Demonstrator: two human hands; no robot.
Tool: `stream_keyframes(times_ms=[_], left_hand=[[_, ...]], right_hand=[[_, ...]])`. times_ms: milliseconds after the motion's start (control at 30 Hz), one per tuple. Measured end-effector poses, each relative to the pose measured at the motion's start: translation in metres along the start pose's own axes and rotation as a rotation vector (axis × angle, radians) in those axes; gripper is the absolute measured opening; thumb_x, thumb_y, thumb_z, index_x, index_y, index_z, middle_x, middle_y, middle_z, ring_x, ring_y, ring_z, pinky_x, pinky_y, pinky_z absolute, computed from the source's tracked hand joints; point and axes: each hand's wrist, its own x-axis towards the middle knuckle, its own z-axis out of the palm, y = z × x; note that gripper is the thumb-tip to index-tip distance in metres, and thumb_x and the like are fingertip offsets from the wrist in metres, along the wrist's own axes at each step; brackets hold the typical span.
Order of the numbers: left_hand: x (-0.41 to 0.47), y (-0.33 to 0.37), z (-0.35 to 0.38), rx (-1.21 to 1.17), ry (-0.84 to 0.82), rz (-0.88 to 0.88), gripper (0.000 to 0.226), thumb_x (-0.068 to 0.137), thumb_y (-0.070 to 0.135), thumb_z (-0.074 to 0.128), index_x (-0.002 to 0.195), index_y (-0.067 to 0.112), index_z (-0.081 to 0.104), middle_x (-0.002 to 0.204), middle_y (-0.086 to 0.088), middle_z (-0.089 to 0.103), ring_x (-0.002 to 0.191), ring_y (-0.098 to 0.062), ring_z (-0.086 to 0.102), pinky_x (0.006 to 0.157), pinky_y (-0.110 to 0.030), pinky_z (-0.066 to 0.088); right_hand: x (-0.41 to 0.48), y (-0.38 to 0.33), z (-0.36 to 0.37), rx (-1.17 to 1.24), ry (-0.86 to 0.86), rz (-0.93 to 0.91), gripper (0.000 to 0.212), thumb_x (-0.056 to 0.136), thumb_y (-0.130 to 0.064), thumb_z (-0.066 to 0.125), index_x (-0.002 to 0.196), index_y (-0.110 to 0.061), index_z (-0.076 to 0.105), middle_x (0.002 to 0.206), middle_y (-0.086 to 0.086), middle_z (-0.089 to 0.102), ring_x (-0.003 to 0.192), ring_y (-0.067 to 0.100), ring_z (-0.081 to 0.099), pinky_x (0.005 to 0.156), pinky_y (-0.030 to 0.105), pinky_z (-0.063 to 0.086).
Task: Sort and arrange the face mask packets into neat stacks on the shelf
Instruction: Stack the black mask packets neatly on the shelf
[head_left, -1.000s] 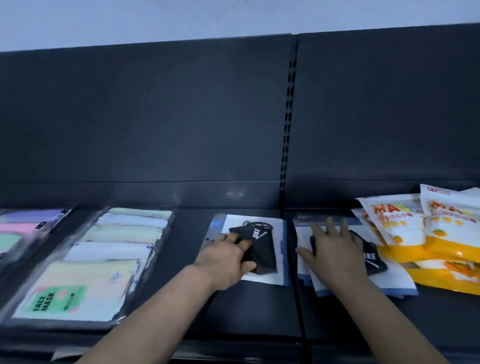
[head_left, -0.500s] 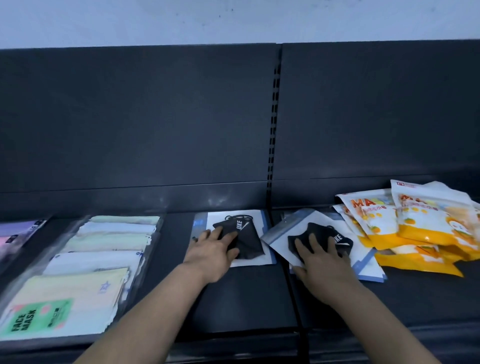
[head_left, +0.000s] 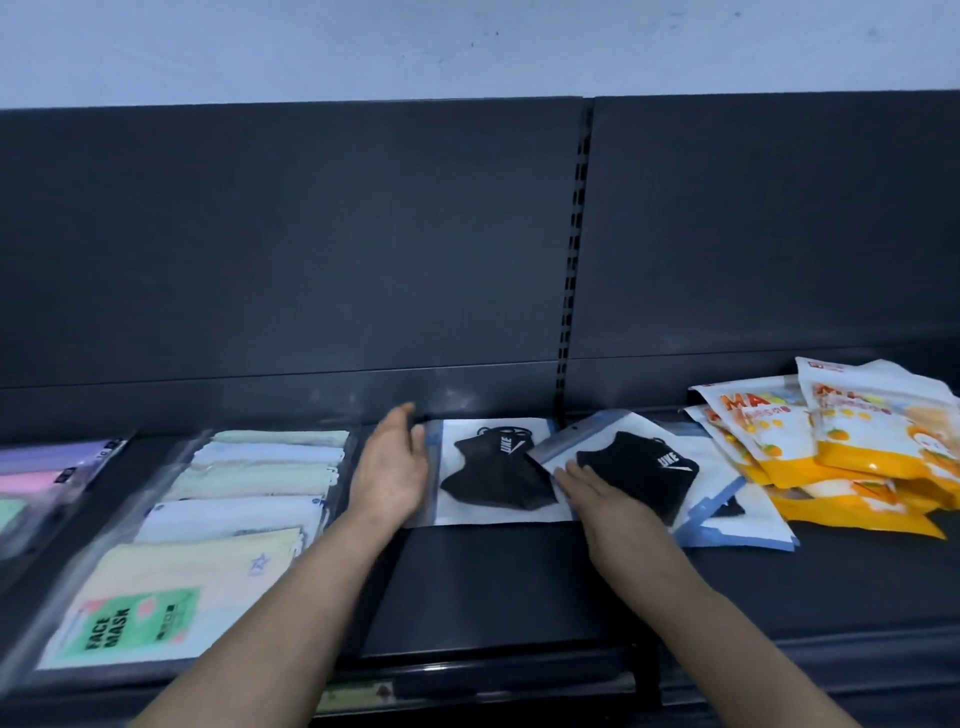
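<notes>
From the head camera, your left hand (head_left: 390, 475) is released, fingers straight. It stands on edge just beside the left border of the flat black mask packet (head_left: 496, 470), which lies square on the shelf (head_left: 493, 587). Your right hand (head_left: 605, 499) rests with straight fingers flat on the tilted black mask packet (head_left: 636, 467), pressing rather than gripping as far as I can tell. That packet sits askew: its upper left corner overlaps the right edge of the flat one, and its lower right end rests on a blue-edged packet (head_left: 737, 525). To the right the orange packets (head_left: 857, 457) lie in a loose heap, apart from your hands. To the left the pastel packets (head_left: 249, 499) lie overlapped in a row.

Mind the slick film: under a flat palm alone, the tilted packet may spin or slip out as you slide it. Its corner could catch the flat packet and push it out of square unless your left hand blocks it. Dragging may also pull the blue-edged packet along, leaving that stack crooked
</notes>
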Motion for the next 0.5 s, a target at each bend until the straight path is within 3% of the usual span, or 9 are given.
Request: stream_keyframes(times_ms=[67,100,133,233,367,500], left_hand=[[0.001,-0.006,-0.017,0.012,0.036,-0.013,0.042,0.102,0.024,0.037,0.142,0.013,0.04,0.145,-0.005,0.047,0.134,-0.024,0.042,0.107,-0.035,0.035],[0.0,-0.008,-0.023,0.039,0.032,0.001,0.041,0.102,0.024,0.037,0.141,0.014,0.04,0.144,-0.005,0.048,0.133,-0.025,0.043,0.106,-0.036,0.036],[-0.001,-0.009,-0.026,0.067,0.008,0.015,0.04,0.102,0.025,0.037,0.14,0.014,0.041,0.143,-0.004,0.049,0.132,-0.025,0.044,0.105,-0.036,0.037],[-0.007,-0.004,-0.02,0.157,-0.191,0.054,0.038,0.101,0.024,0.036,0.136,0.022,0.048,0.138,-0.003,0.054,0.127,-0.024,0.048,0.101,-0.033,0.039],[-0.018,0.012,0.014,0.316,-0.431,0.386,0.039,0.098,0.019,0.044,0.136,0.023,0.049,0.143,0.002,0.047,0.132,-0.019,0.041,0.107,-0.031,0.035],[-0.017,0.034,0.041,0.382,-0.507,0.507,0.055,0.094,0.025,0.054,0.145,0.023,0.036,0.155,-0.001,0.028,0.142,-0.023,0.026,0.115,-0.037,0.027]], right_hand=[[0.004,-0.009,0.007,-0.125,0.04,0.038,0.053,0.078,-0.011,0.073,0.129,-0.015,0.057,0.141,0.007,0.051,0.133,0.034,0.043,0.096,0.058,0.044],[0.006,-0.01,0.007,-0.189,0.069,0.114,0.053,0.075,-0.026,0.078,0.125,-0.015,0.061,0.138,0.011,0.054,0.13,0.041,0.044,0.092,0.064,0.042],[0.007,-0.009,0.004,-0.211,0.047,0.199,0.059,0.079,-0.04,0.072,0.13,-0.016,0.056,0.143,0.014,0.047,0.134,0.046,0.036,0.096,0.067,0.035],[0.011,0.007,-0.002,-0.195,-0.089,0.386,0.072,0.093,-0.06,0.036,0.151,-0.024,0.013,0.159,0.013,0.005,0.143,0.046,-0.003,0.113,0.059,0.009],[0.007,0.013,0.0,-0.229,-0.237,0.342,0.066,0.099,-0.05,0.029,0.153,-0.021,0.003,0.16,0.011,0.004,0.145,0.039,0.004,0.118,0.047,0.016],[-0.006,0.022,-0.001,-0.146,-0.154,0.306,0.06,0.102,-0.04,0.026,0.153,-0.017,0.003,0.16,0.008,0.008,0.147,0.034,0.007,0.119,0.043,0.016]])
